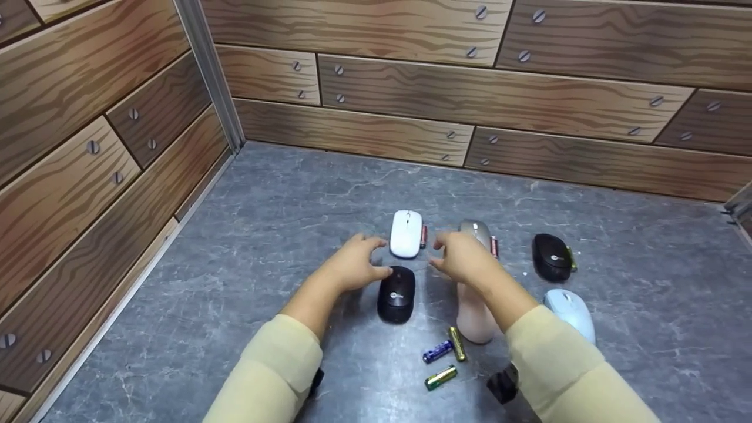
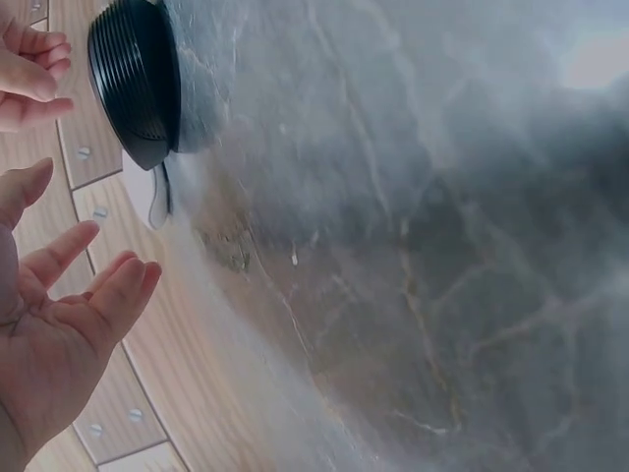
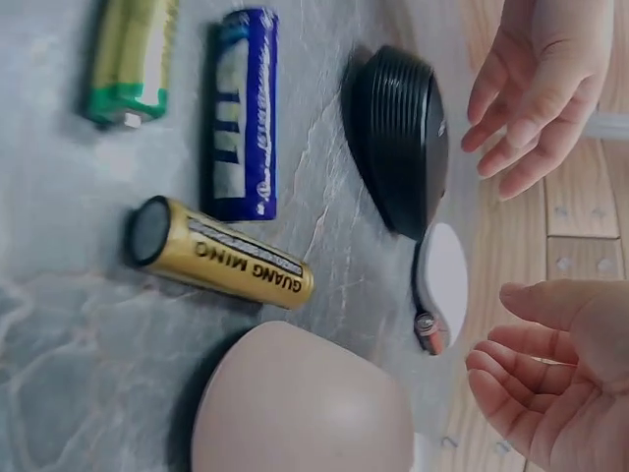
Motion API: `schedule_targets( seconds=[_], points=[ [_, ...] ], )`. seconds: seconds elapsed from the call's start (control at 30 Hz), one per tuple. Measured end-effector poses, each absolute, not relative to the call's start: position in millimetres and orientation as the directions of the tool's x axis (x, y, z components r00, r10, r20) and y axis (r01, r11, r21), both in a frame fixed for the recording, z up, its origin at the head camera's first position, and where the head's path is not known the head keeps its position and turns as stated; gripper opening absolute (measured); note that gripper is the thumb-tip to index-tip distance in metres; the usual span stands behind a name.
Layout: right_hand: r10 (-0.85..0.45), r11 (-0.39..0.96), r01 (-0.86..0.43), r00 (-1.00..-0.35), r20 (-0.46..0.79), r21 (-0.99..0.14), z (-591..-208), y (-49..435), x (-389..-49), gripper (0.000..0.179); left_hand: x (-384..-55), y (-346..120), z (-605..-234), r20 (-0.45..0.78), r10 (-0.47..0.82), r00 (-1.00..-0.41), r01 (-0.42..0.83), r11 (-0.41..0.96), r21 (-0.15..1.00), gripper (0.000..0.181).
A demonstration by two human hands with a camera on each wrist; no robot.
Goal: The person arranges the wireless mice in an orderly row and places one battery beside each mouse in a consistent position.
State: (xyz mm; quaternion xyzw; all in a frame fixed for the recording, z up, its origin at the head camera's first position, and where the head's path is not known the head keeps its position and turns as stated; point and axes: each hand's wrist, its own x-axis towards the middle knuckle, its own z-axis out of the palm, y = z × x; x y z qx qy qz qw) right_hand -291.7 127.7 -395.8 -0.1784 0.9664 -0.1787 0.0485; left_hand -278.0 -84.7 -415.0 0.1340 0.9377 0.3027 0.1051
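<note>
My left hand [image 1: 353, 262] hovers with spread, slightly bent fingers at the left of a black mouse [image 1: 396, 295] and a white mouse [image 1: 406, 234]; its thumb tip overlaps the black mouse's front in the head view. Facing it from the right, my right hand [image 1: 466, 258] hangs loosely curved and holds nothing. That hand partly covers a grey mouse [image 1: 474, 228] and a pinkish mouse [image 1: 474, 320]. A red battery [image 1: 423, 236] lies along the white mouse's right side. In the right wrist view, both palms stand apart beyond the black mouse [image 3: 398, 138].
Several loose batteries lie near the front: a blue one [image 1: 437, 351], a gold one [image 1: 456, 343] and a green one [image 1: 440, 378]. Farther right are another black mouse [image 1: 551, 257] with a battery beside it and a light blue mouse [image 1: 571, 314]. Wood-patterned walls [image 1: 376, 82] bound the surface.
</note>
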Motion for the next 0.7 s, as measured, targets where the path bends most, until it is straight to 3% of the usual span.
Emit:
schedule_targets(
  seconds=[0.3,0.7],
  points=[
    [-0.406,0.839,-0.354,-0.913,-0.043,-0.413,-384,134,-255,0.03,-257,-78,-406,-0.08,0.379,-0.922,0.254,0.748,0.614,0.058],
    [-0.482,0.789,-0.418,-0.876,-0.031,-0.45,-395,155,-219,0.031,-232,-67,-406,-0.052,0.458,-0.888,0.333,0.715,0.615,0.056]
  ],
)
